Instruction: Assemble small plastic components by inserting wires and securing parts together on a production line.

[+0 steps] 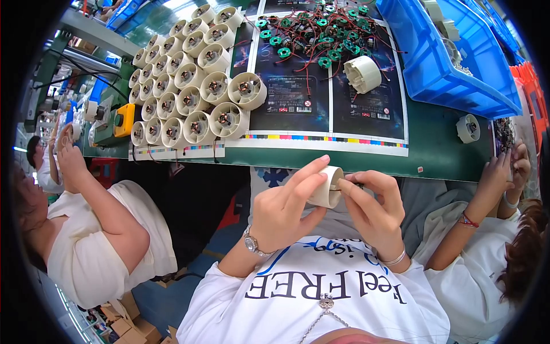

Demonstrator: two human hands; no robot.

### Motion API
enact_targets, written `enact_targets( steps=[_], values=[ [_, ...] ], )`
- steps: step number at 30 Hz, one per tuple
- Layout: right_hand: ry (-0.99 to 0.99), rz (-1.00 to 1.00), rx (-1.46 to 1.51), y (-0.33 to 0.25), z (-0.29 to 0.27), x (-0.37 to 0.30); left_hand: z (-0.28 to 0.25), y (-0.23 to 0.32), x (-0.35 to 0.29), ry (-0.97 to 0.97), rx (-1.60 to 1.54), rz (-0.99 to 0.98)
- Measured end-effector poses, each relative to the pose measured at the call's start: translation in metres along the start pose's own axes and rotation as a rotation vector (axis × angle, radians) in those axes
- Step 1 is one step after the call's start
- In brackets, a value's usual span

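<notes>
Across the green workbench (441, 155), rows of cream fan housings (189, 86) fill the ten o'clock area and green circuit boards (312, 31) lie at twelve. Below the bench's near edge, the left hand (281, 212) is wrapped around a cream cylindrical housing (327, 187), its axis running left-right, open end toward three o'clock. There the right hand (372, 209), touching the rim, pinches a small dark part (350, 184).

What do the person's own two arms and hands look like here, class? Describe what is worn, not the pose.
Both forearms are bare below short white sleeves. The left hand has a silver metal wristwatch on its wrist. The right hand has a thin silver bangle on its wrist. No gloves or rings show.
</notes>
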State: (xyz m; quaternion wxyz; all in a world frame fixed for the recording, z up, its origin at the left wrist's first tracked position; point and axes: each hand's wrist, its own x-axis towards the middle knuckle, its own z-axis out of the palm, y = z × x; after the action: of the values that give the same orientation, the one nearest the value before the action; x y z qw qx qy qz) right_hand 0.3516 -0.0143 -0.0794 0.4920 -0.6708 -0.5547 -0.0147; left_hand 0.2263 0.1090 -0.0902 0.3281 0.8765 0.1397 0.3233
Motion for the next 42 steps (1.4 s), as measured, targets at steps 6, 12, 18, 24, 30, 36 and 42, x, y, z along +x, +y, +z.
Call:
enact_targets(
  steps=[6, 12, 18, 24, 30, 36, 42],
  values=[
    [0.011, 0.094, 0.007, 0.002, -0.005, 0.001, -0.011, 0.0, 0.001, -0.03, 0.212, 0.128],
    [-0.091, 0.161, 0.169, 0.002, -0.01, 0.004, -0.012, -0.013, -0.006, 0.061, 0.161, 0.202],
    [-0.058, 0.307, 0.524, 0.02, -0.008, 0.005, -0.02, 0.002, 0.004, 0.008, 0.144, 0.18],
    [-0.139, 0.364, 0.835, 0.033, -0.008, 0.0, -0.023, 0.012, 0.013, -0.122, 0.044, 0.13],
    [-0.122, 0.362, 1.581, 0.037, 0.027, -0.022, 0.004, 0.021, 0.016, 0.074, -0.257, 0.172],
    [0.041, 0.789, 1.841, 0.04, 0.044, -0.04, 0.021, 0.028, 0.033, 0.174, -0.325, 0.207],
    [0.025, 0.914, 1.754, 0.041, 0.036, -0.045, 0.02, 0.03, 0.032, 0.108, -0.253, 0.222]
  ],
)
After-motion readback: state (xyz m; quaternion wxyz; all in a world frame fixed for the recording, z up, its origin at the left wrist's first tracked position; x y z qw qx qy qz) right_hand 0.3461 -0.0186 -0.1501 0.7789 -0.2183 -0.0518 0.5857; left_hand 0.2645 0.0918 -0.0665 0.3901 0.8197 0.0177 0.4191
